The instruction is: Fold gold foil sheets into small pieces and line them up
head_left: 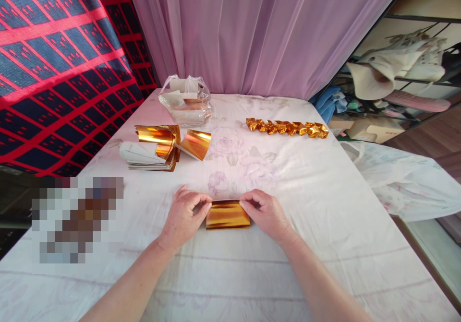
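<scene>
A sheet of shiny gold foil paper (227, 215) lies in front of me, its far edge pinched at both corners. My left hand (187, 211) closes thumb and fingers on the far left corner. At the far right corner, my right hand (264, 212) grips the same sheet in a like pinch. Beyond my left hand stands a stack of curled gold foil sheets (156, 139) with white backs, and one loose gold sheet (197, 143) leans beside it. A row of folded gold foil pieces (287, 127) lies farther back on the right.
A clear plastic bag (187, 103) with more paper sits at the back left of the cloth-covered table (223, 274). Purple curtains (223, 34) hang behind. A shelf with hats (382, 72) and boxes stands right. A blurred patch (79, 221) covers something at left.
</scene>
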`<state>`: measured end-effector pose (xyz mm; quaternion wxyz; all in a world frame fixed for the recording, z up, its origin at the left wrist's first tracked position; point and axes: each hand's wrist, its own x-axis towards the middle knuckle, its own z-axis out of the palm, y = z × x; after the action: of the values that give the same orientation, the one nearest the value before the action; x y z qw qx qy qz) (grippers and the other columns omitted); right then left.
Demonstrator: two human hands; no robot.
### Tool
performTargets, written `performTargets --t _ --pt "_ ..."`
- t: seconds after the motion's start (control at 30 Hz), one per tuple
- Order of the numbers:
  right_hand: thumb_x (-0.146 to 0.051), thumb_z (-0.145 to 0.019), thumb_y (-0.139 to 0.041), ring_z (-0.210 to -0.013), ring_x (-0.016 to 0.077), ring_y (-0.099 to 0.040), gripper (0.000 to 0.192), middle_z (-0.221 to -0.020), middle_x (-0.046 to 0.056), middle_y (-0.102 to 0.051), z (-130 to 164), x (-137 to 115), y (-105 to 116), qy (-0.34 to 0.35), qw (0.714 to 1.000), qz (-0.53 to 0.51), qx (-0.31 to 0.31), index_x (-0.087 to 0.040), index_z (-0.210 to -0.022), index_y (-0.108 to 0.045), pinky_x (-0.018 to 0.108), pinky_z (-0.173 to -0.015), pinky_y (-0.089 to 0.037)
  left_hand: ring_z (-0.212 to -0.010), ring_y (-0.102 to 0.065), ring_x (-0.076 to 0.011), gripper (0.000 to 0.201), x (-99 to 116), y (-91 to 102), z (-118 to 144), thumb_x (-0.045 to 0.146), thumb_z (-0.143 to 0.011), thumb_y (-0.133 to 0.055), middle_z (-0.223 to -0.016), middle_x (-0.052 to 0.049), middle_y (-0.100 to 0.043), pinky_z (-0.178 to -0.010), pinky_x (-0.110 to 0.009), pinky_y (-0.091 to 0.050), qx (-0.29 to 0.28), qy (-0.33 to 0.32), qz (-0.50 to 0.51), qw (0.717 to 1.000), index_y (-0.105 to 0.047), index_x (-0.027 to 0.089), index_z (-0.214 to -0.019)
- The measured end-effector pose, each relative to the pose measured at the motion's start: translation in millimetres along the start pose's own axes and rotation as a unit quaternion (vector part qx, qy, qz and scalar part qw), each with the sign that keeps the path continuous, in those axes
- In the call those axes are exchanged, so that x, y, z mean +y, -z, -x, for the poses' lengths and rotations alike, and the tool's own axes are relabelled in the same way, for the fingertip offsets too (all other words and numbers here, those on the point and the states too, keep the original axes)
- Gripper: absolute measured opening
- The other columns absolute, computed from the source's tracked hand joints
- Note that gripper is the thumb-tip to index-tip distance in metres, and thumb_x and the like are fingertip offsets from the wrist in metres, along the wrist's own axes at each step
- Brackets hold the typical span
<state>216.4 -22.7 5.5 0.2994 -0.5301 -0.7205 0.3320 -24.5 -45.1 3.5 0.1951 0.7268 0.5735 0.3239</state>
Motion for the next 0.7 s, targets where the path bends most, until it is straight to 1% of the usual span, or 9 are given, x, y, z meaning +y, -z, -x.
performTargets --t 0.13,0.27,0.47,0.7 --pt "-0.027 -0.087 -0.055 -0.071 0.0156 -0.065 0.017 -0.078 0.003 -0.07 1.3 1.2 -4.7 0.017 0.999 0.013 0.028 -0.022 -0.079 -0.07 0.026 -0.066 -0.048 -0.074 -0.065 -0.0168 0.012 1.6 0.2 -0.7 0.024 -0.085 -0.058 -0.076 0.003 -0.073 -0.112 -0.055 -0.034 -0.001 0.005 -0.009 1.0 -0.068 0.025 -0.079" --pt "-0.028 -0.088 -0.052 -0.071 0.0156 -0.065 0.02 -0.077 0.003 -0.07 2.4 -1.0 -7.2 0.028 0.997 0.051 0.048 -0.023 -0.079 -0.069 0.027 -0.067 -0.047 -0.073 -0.065 -0.0168 0.014 4.7 0.5 -1.5 0.022 -0.084 -0.057 -0.074 0.003 -0.072 -0.111 -0.052 -0.035 0.003 0.01 -0.023 1.0 -0.067 0.025 -0.076" --pt "-0.028 -0.088 -0.051 -0.07 0.0153 -0.064 0.022 -0.076 0.002 -0.069 3.6 -5.3 -7.1 0.016 0.994 0.093 0.048 -0.024 -0.077 -0.069 0.026 -0.066 -0.045 -0.075 -0.066 -0.018 0.014 4.7 -0.2 -0.8 0.023 -0.085 -0.058 -0.075 0.003 -0.073 -0.108 -0.051 -0.037 0.012 0.004 -0.04 0.999 -0.068 0.025 -0.076" --pt "-0.029 -0.088 -0.052 -0.068 0.0147 -0.063 0.02 -0.075 0.001 -0.069 3.4 -5.5 -5.9 0.007 0.996 0.078 0.038 -0.024 -0.078 -0.069 0.026 -0.066 -0.045 -0.074 -0.066 -0.0178 0.012 2.5 -1.0 -1.2 0.025 -0.085 -0.059 -0.078 0.003 -0.075 -0.108 -0.05 -0.038 0.017 0.0 -0.039 0.999 -0.069 0.026 -0.079"
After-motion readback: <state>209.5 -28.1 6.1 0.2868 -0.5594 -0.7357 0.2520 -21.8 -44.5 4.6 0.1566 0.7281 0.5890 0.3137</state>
